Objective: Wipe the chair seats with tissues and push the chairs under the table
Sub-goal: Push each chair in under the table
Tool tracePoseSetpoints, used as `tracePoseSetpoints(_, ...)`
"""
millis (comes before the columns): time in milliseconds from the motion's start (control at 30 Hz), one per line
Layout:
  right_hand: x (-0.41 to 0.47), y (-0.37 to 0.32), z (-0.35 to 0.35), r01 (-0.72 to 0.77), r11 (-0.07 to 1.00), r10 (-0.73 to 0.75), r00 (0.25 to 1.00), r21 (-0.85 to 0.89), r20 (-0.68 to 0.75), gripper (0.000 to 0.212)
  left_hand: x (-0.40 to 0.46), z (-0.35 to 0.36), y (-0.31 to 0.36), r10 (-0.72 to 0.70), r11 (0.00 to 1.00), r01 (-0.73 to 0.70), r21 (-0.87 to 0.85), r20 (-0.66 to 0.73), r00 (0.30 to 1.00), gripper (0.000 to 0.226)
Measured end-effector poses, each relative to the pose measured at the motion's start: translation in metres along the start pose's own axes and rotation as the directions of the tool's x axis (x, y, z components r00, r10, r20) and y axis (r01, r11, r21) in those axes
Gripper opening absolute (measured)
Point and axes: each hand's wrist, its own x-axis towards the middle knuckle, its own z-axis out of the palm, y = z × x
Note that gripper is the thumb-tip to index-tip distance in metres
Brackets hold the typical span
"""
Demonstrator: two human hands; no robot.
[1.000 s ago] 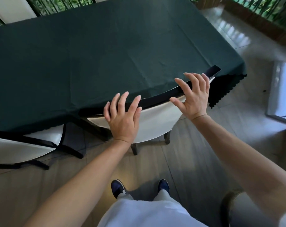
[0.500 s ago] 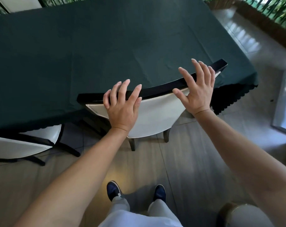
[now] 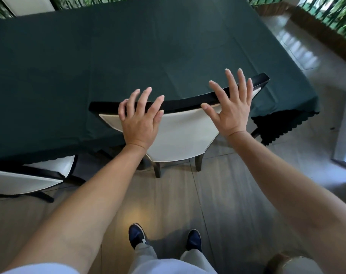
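Both forearms reach forward from the bottom corners toward 12 o'clock. The left hand (image 3: 139,119) lies flat, fingers spread and uncurled, its palm against the white padded backrest and its fingertips over the black top rail of the black-framed chair with the white padded back (image 3: 180,135). The right hand (image 3: 232,107) is likewise open and splayed, heel of the palm low on the backrest, fingers stretched past the rail toward 12 o'clock; neither hand grips anything. Whether the palms press or merely rest I cannot tell.

That chair stands at the centre, its seat hidden beneath the rectangular table draped in a dark green cloth (image 3: 128,56), its rail just over the cloth's near edge; two dark rear legs show below the backrest.

Three chairs are visible: this one, a second white-and-black chair (image 3: 25,180) at 9 o'clock, partly under the table, and a third white chair back (image 3: 27,4) at 11 o'clock on the far side.

At 6 o'clock are two dark blue shoes (image 3: 137,234) and light trouser legs on the grey tiled floor (image 3: 227,194). The cloth's scalloped hem hangs at 3 o'clock beside the chair's right end. A railing with green foliage (image 3: 330,14) runs at 1 o'clock.
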Motion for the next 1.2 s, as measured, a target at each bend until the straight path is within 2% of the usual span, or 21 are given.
tracePoseSetpoints(500,0.005,0.0,-0.005,0.008,1.0,-0.008,1.0,0.019,0.027,0.055,0.003,-0.005,0.005,-0.031,1.0,0.031,-0.003,0.044,0.999,0.033)
tracePoseSetpoints(633,0.005,-0.002,-0.016,-0.016,0.999,0.013,0.993,0.03,0.113,0.056,0.003,-0.015,0.01,-0.068,0.997,0.064,0.034,0.132,0.989,0.037)
tracePoseSetpoints(833,0.014,-0.004,-0.046,-0.064,0.996,0.04,0.93,0.056,0.365,0.07,0.013,-0.041,0.017,-0.105,0.994,0.11,0.002,0.324,0.94,0.045)
tracePoseSetpoints(933,0.022,-0.002,-0.071,-0.138,0.977,0.059,0.908,0.163,0.414,0.075,0.022,-0.054,0.024,-0.116,0.978,0.172,-0.119,0.379,0.918,0.048)
tracePoseSetpoints(1033,0.029,-0.003,-0.103,-0.195,0.957,0.096,0.911,0.214,0.401,0.065,0.04,-0.069,0.036,-0.081,0.926,0.2,-0.321,0.349,0.934,0.047)
tracePoseSetpoints(1133,0.043,-0.005,-0.138,-0.272,0.92,0.177,0.93,0.282,0.322,0.058,0.069,-0.079,0.052,-0.003,0.857,0.157,-0.491,0.299,0.954,0.042)
tracePoseSetpoints(1200,0.057,-0.004,-0.163,-0.301,0.916,0.229,0.935,0.265,0.269,0.055,0.094,-0.08,0.063,0.082,0.822,0.09,-0.562,0.273,0.959,0.04)
